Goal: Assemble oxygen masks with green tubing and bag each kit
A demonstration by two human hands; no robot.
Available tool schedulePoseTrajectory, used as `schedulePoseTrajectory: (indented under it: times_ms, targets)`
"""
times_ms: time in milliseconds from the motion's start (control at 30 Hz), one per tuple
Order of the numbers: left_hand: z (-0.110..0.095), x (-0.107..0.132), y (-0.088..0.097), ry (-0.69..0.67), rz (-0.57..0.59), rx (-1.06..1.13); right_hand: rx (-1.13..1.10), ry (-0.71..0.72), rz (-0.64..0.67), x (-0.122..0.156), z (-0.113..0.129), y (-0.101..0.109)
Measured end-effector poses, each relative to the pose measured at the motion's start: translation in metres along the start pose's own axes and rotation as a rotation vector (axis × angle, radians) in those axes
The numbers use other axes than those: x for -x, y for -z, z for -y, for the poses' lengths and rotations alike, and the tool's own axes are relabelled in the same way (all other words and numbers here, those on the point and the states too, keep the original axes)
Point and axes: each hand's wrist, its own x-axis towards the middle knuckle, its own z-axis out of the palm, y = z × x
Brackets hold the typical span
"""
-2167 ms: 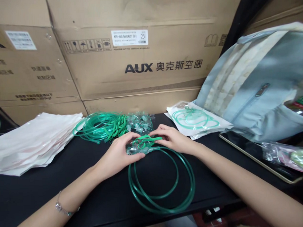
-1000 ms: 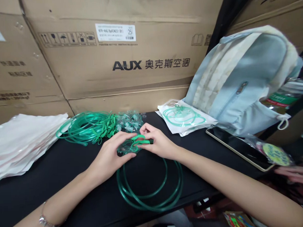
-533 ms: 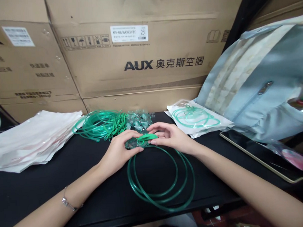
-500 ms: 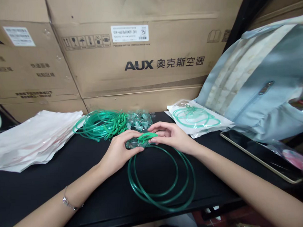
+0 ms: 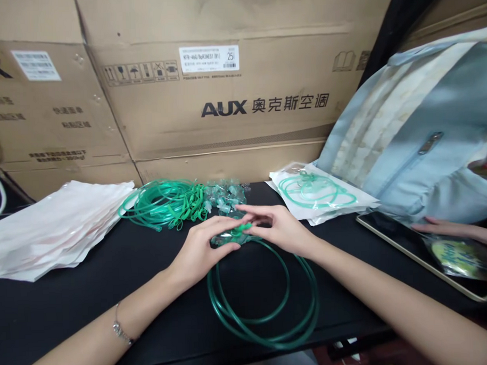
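Note:
My left hand (image 5: 198, 245) curls around a clear green oxygen mask (image 5: 225, 238) low over the black table, thumb on the near side. From the other side, my right hand (image 5: 283, 229) pinches the bunched green elastic strap (image 5: 245, 228) against the mask; its fingertips partly hide the strap. Green tubing (image 5: 269, 342) lies in loose loops on the table below both hands. Just behind them are a heap of coiled green tubing (image 5: 156, 199), a bunch of green straps (image 5: 190, 205) and a cluster of clear green masks (image 5: 223, 194).
White pouches (image 5: 57, 231) are stacked at the left. Bagged tubing (image 5: 315, 190) lies on white pouches at the right, by a light blue backpack (image 5: 409, 129). Another person's hand (image 5: 440, 228) is near a phone-like tablet (image 5: 393, 241) and small packet (image 5: 457, 257). Cardboard boxes (image 5: 226, 135) stand behind.
The strap is now more bunched up and covered by my fingers. My hands have shifted slightly right and down in view. Another person's hand and a green-yellow packet have appeared at the right.

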Motion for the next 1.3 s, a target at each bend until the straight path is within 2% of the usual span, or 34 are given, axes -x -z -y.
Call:
schedulePoseTrajectory:
  times_ms: [100, 233, 333, 467, 633, 733, 933, 1100, 1133, 1200, 1300]
  targets:
    - [0.001, 0.0, 0.001, 0.017, -0.018, -0.012, -0.092, -0.013, 0.059, 0.001, 0.003, 0.006]
    - [-0.002, -0.001, 0.002, 0.052, -0.075, -0.057, 0.028, 0.115, 0.099, 0.001, 0.007, 0.008]
    - [-0.004, -0.001, 0.005, 0.081, -0.101, -0.084, 0.139, 0.141, 0.052, 0.001, 0.007, 0.009]
    - [-0.005, -0.001, 0.009, 0.054, -0.109, -0.111, 0.126, 0.15, -0.017, -0.001, 0.002, 0.007]
    - [-0.006, 0.0, 0.008, -0.008, -0.077, -0.162, 0.091, 0.112, -0.119, -0.001, 0.0, 0.002]
    - [-0.005, 0.001, 0.005, -0.039, -0.043, -0.163, 0.155, 0.1, -0.117, 0.0, 0.0, -0.001]
    - [-0.005, 0.001, 0.004, 0.123, -0.05, -0.061, 0.141, 0.113, -0.027, 0.001, 0.004, 0.0]
    - [-0.002, 0.0, 0.01, 0.202, -0.11, 0.005, 0.269, 0.162, -0.115, -0.001, 0.008, 0.014]
    - [-0.002, 0.0, 0.01, 0.222, -0.12, 0.026, 0.306, 0.138, -0.089, -0.001, 0.008, 0.018]
    - [-0.002, 0.001, 0.01, 0.266, -0.102, 0.014, 0.422, 0.067, 0.045, 0.0, 0.007, 0.024]
    - [-0.006, 0.002, 0.009, 0.302, 0.037, -0.173, 0.627, -0.034, 0.292, 0.003, 0.001, 0.03]
